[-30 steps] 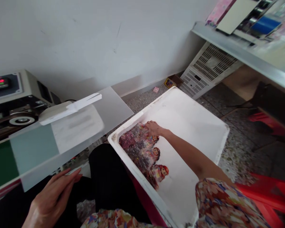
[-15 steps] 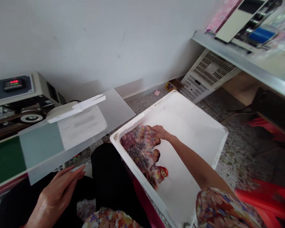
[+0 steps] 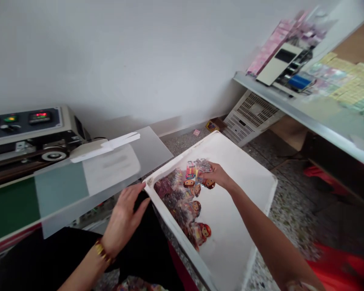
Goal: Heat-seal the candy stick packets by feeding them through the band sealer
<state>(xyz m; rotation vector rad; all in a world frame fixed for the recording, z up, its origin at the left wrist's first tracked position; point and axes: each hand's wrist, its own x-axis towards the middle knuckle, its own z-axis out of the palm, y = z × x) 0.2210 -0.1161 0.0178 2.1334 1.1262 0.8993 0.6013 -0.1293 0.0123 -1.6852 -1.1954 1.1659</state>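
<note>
My right hand [image 3: 217, 176] is inside the white tray [image 3: 248, 161], its fingers closed on a bunch of small doll figures [image 3: 191, 174] in clear wrapping, with small silvery rings at one end. More wrapped dolls [image 3: 196, 208] lie in a row along the tray's near left side, heads towards the middle. My left hand [image 3: 125, 212] hovers by the tray's left corner, fingers and thumb apart, holding nothing; its fingertips are close to the rim, and I cannot tell whether they touch it.
To the left is a machine [image 3: 27, 129] with lit buttons, a red display and a green belt [image 3: 12, 206]. A grey plate [image 3: 151, 145] extends from it, with white strips [image 3: 109, 146]. White crates [image 3: 248, 117] stand beneath the right-hand table [image 3: 291, 109]. Something red [image 3: 339, 266] lies lower right.
My left hand has risen and moved right to the tray's corner. My right hand has gathered several dolls away from the row. The view has shifted, showing more of the right-hand table.
</note>
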